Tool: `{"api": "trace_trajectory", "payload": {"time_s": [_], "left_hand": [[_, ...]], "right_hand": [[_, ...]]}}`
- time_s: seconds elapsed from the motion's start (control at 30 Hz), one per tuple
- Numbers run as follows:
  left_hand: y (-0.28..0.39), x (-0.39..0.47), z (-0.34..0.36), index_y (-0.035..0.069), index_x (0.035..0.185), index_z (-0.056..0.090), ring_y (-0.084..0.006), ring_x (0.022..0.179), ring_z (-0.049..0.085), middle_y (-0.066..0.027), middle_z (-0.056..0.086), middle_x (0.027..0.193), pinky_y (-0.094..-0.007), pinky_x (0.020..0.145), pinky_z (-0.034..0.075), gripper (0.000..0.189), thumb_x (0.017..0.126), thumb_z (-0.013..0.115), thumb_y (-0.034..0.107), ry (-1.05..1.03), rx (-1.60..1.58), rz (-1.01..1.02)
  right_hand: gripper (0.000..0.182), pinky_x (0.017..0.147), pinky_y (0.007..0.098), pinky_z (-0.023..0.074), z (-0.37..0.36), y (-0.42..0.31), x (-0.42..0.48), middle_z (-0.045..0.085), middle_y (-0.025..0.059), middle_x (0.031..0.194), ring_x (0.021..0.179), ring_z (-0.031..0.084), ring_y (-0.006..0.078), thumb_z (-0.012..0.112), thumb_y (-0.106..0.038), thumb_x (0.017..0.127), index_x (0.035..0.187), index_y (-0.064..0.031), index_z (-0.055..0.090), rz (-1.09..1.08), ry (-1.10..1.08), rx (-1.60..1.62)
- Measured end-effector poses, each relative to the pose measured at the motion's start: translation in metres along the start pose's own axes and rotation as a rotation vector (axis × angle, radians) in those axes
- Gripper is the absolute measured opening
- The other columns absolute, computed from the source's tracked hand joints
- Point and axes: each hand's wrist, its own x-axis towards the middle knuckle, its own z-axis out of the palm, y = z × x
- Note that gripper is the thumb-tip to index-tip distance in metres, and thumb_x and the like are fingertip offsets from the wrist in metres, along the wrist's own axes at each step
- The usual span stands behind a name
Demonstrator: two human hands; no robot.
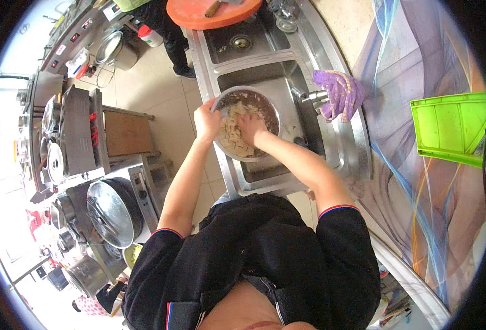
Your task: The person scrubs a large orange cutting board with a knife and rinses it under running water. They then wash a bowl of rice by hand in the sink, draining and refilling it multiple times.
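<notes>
My left hand (207,122) grips the near-left rim of a round mixing bowl (272,108), thumb over the edge. The bowl rests over the front edge of a stainless steel sink basin (286,78). Inside lies pale, lumpy dough (231,131), with crumbs stuck to the bowl's wall. My right hand (252,128) reaches into the bowl and presses on the dough, fingers apart; the fingertips are partly hidden in it. Beyond the bowl, a purple cloth (338,95) with pale smears hangs over the faucet (318,96).
An orange round board (193,14) bearing a wooden-handled blade (214,8) covers part of the second basin (220,45). Another person's dark-trousered leg (176,45) stands beside it. A green plastic crate (449,126) is at right. A large lidded pan (111,214) stands at left.
</notes>
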Motion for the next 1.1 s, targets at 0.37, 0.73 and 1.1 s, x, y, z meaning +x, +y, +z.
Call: {"api": "trace_trajectory", "payload": {"time_s": [0.37, 0.73, 1.1], "left_hand": [[0.012, -0.002, 0.002, 0.004, 0.104, 0.065, -0.0301, 0.086, 0.065, -0.0195, 0.066, 0.089, -0.035, 0.079, 0.048, 0.038, 0.069, 0.051, -0.001, -0.049, -0.032, -0.048], [0.006, 0.003, -0.009, 0.004, 0.104, 0.065, -0.0292, 0.086, 0.065, -0.018, 0.067, 0.088, -0.0351, 0.079, 0.049, 0.036, 0.07, 0.054, -0.001, -0.007, 0.0, -0.038], [0.018, -0.004, -0.002, 0.006, 0.102, 0.066, -0.0327, 0.083, 0.064, -0.0198, 0.066, 0.086, -0.0373, 0.078, 0.049, 0.034, 0.071, 0.053, 0.002, -0.07, 0.074, -0.08]], "right_hand": [[0.027, 0.083, 0.0397, 0.0466, 0.015, -0.046, 0.039, 0.057, 0.0214, 0.113, 0.108, 0.054, 0.0296, 0.057, -0.01, 0.077, 0.103, -0.002, 0.06, -0.118, 0.111, 1.04], [0.048, 0.094, 0.0469, 0.0374, -0.006, 0.008, -0.005, 0.044, 0.0196, 0.129, 0.117, 0.045, 0.0309, 0.053, -0.022, 0.082, 0.126, -0.0034, 0.044, -0.072, -0.266, 0.042], [0.046, 0.093, 0.0433, 0.0391, 0.004, -0.042, 0.042, 0.047, 0.0258, 0.122, 0.113, 0.047, 0.0394, 0.057, -0.012, 0.076, 0.12, -0.0016, 0.046, -0.051, 0.213, 1.382]]}}
